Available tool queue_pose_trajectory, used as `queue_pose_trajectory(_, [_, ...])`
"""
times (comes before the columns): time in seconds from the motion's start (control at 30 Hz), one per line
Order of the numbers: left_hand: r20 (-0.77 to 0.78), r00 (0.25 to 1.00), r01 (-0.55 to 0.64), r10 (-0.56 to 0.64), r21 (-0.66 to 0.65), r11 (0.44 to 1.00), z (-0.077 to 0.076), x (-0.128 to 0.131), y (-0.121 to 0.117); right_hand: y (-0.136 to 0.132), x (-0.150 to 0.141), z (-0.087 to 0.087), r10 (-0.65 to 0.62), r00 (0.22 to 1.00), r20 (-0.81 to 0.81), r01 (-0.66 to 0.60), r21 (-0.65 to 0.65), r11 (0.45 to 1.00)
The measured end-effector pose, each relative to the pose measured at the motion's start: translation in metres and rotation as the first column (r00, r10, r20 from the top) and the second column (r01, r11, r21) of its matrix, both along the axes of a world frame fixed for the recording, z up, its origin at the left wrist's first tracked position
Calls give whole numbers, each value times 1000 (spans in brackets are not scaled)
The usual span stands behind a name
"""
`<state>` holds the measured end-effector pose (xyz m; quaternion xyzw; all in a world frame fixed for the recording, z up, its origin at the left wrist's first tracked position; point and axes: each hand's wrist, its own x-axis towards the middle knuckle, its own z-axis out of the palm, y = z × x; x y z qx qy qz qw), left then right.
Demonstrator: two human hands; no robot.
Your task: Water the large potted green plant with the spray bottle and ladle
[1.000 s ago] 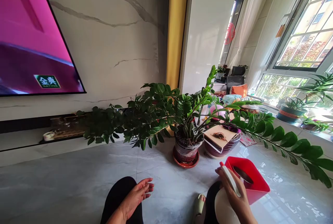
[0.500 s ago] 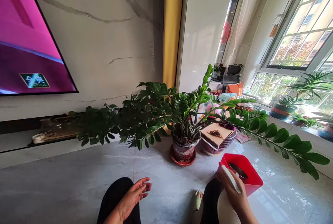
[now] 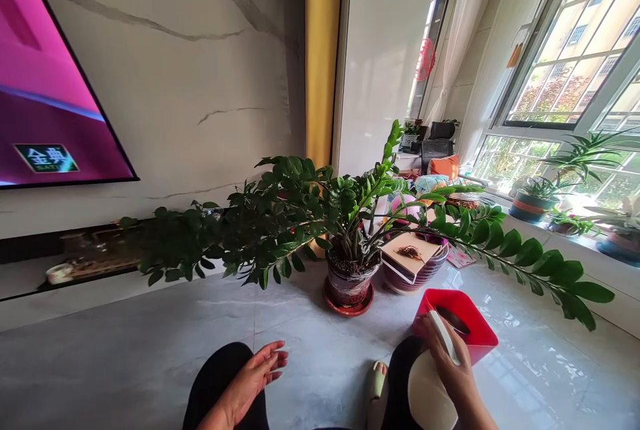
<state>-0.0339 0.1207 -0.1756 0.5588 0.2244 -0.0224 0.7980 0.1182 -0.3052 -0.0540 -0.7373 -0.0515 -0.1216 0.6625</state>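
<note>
A large potted plant with long leafy stems stands on the floor ahead of me, its pot resting in a reddish-brown saucer. My left hand is empty, lying over my left knee with its fingers apart. Over my right knee, my right hand is wrapped around a white handle. What the handle belongs to is not clear. Just beyond that hand is a red square bin with something dark inside. A cream rounded surface shows below the right hand.
Behind the bin stands a ribbed purple pot, with a flat tan box on top bearing a small brown clump. One long stem arches rightward above the bin. More potted plants line the windowsill. A television hangs at left.
The view has turned slightly right, so the scene sits a little further left. Both hands keep nearly the same pose, the right still around the white handle.
</note>
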Motion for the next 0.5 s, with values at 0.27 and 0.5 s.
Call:
queue_pose_trajectory(0.27, [-7, 1000, -24, 23, -10, 1000, -5, 3, 1, 1, -2, -4, -85, 992, -91, 89, 46, 995])
queue_pose_trajectory(0.5, [-12, 1000, 3, -4, -9, 1000, -3, 6, 0, -9, -7, -10, -137, 986, -98, 137, -9, 991])
